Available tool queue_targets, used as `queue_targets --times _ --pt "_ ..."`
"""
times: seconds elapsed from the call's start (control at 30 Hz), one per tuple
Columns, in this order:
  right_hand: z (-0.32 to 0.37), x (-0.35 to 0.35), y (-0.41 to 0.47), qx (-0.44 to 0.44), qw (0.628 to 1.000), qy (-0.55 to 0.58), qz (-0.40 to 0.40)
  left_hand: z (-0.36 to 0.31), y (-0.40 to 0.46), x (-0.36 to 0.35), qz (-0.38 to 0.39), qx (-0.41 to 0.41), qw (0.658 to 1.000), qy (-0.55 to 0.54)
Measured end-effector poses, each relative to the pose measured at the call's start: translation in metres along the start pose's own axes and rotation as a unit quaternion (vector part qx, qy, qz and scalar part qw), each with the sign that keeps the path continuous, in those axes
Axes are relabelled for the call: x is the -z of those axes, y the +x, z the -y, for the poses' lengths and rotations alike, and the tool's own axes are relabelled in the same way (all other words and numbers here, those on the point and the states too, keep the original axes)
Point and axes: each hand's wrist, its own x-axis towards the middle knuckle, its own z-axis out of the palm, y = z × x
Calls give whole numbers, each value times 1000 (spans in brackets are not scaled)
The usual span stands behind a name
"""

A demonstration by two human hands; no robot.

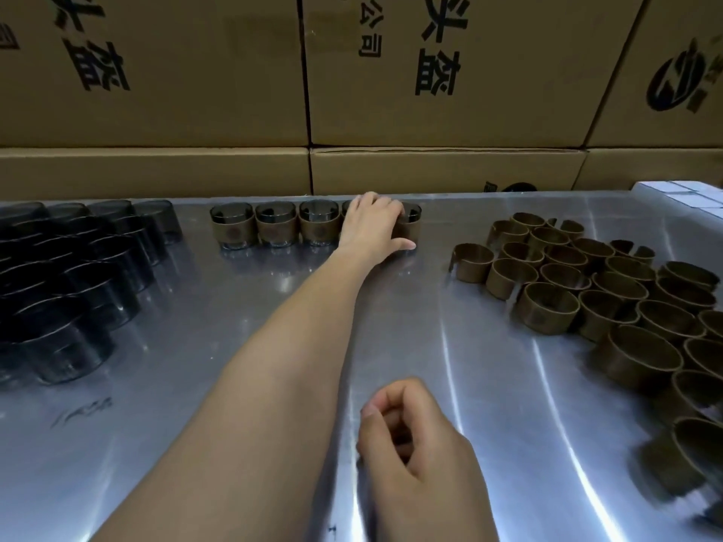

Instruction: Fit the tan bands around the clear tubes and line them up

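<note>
A row of clear tubes with tan bands [276, 226] stands along the far edge of the steel table [274, 385]. My left hand [371, 224] reaches to the right end of this row. Its fingers lie over the top of the last banded tube [411, 224] and its thumb curls in front of the tube's base. The hand hides most of the tube beside it. My right hand [410, 444] hovers near the table's front edge with its fingers curled in, and it holds nothing. Bare dark clear tubes [78, 275] are packed together at the left. Loose tan bands [587, 291] lie in a heap at the right.
Stacked cardboard boxes [430, 72] form a wall right behind the table's far edge. A white object [688, 197] sits at the far right corner. Bare steel lies between the tube cluster and the band heap.
</note>
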Motion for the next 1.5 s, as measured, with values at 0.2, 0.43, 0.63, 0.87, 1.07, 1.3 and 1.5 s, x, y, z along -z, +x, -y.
queue_targets --times 0.2,0.43,0.63,0.87,1.07,1.3,1.5 --pt "-3 -1 -1 4 1000 -3 3 15 -7 5 -60 -20 997 -40" --pt "-2 0 -2 2 1000 1 8 11 -5 -4 -77 56 992 -85" --pt "1 0 -2 12 1000 -9 -5 5 3 -8 -77 78 989 -95" --pt "1 -1 -2 13 1000 2 -8 9 4 -8 -70 84 990 -91" --pt "1 -1 -2 12 1000 4 -7 3 -13 -7 -96 63 989 -92" --pt "-6 -2 -1 14 1000 19 8 3 -54 15 -146 39 986 -71" --pt "-3 3 -1 13 998 53 7 -16 -114 46 -120 38 989 -72"
